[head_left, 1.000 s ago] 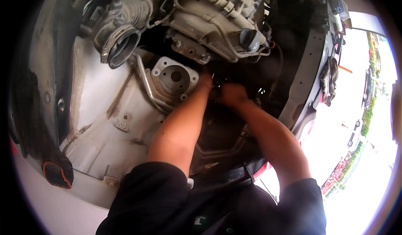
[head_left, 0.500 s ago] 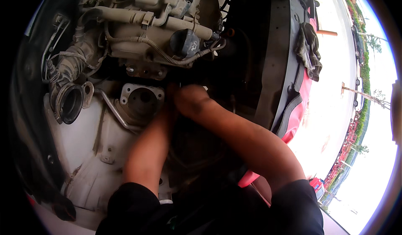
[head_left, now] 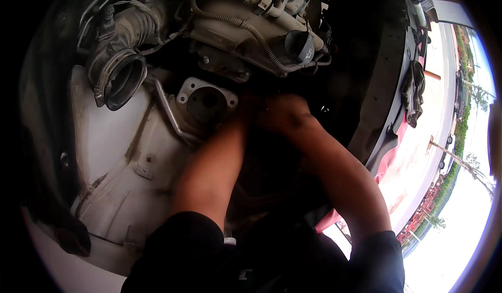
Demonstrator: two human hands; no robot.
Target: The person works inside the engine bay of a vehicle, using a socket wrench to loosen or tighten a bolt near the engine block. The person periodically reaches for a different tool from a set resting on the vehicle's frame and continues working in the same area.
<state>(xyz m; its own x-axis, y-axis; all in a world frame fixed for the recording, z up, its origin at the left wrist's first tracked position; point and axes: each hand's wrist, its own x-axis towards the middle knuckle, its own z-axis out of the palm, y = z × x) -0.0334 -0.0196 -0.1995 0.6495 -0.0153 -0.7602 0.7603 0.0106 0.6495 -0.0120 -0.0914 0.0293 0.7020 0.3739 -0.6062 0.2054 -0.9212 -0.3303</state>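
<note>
Both my arms reach down into a car's engine bay. My left hand [head_left: 253, 106] goes into deep shadow just right of a metal mount bracket [head_left: 184, 93] with a round opening and bolt holes. Close beside it is my right hand [head_left: 286, 111], its back toward me and its wrist bent. The fingers of both hands are lost in the dark, and whatever they touch is hidden. Above them sits the dusty engine [head_left: 225, 37] with a black oil filler cap [head_left: 299, 47]. A second bolted bracket [head_left: 222, 65] shows under the engine.
An open-ended black intake hose [head_left: 123, 81] stands at the left. A bent metal pipe [head_left: 170, 110] runs beside the mount bracket. Ribbed wiring conduit [head_left: 261, 42] crosses the engine. At the right, dark gloves [head_left: 414, 94] lie on the front body edge over a pink cover [head_left: 391, 149].
The view has shifted, so the engine and brackets sit farther right in it, with the engine higher. My hands remain close together in the shadow beside the mount bracket.
</note>
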